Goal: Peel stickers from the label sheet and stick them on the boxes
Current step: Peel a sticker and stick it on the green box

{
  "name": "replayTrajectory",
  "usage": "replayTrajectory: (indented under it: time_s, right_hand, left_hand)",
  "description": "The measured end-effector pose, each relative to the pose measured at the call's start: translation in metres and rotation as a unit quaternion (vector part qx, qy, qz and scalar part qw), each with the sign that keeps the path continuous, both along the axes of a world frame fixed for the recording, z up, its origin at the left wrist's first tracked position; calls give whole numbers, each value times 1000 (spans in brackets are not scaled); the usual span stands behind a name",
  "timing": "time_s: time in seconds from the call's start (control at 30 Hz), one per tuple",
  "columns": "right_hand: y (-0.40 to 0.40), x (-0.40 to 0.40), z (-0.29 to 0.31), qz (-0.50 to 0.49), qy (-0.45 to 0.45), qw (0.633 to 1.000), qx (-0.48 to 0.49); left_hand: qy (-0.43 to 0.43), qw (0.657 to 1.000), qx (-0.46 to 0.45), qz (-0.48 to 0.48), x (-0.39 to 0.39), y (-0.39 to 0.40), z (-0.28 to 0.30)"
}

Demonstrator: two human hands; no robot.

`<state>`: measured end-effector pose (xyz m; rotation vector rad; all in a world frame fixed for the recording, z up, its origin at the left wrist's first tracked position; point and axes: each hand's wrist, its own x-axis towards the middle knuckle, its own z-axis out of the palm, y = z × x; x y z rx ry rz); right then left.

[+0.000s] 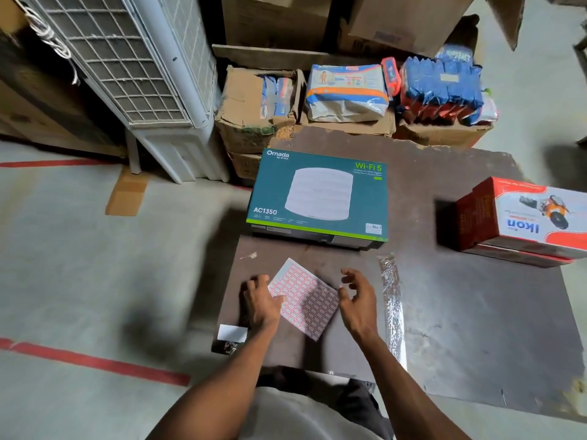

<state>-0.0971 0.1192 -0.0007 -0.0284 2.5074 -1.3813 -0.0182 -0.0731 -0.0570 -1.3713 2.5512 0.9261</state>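
Note:
A label sheet (305, 296) with red-bordered white stickers lies flat on the dark brown table (460, 312), turned at an angle. My left hand (260, 301) rests on the sheet's left edge, fingers spread over it. Just to the right of the sheet hovers my right hand (357, 295), fingers loosely curved and holding nothing. Beyond the sheet sits a teal Omada Wi-Fi box (319, 196), lying flat. A red and white Ikon box (521, 217) stands at the table's right edge.
A small white paper slip (232, 332) lies at the table's near left corner. A crinkled silver foil strip (392, 300) runs along the right of the sheet. Cardboard cartons (247, 122) with packaged goods and a white air cooler (152, 74) stand behind the table.

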Motion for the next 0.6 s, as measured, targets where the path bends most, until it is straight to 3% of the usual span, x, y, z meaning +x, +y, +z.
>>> replayTrajectory:
  time_s: [0.27, 0.47, 0.6]
  right_hand:
    - [-6, 0, 18, 66, -68, 995, 2]
    - [-32, -1, 43, 178, -33, 983, 5]
    - [-48, -6, 62, 214, 3, 977, 3]
  left_hand:
    - [59, 980, 168, 91, -5, -9, 6]
    - [190, 921, 330, 82, -7, -6, 54]
    - [259, 885, 381, 70, -12, -11, 98]
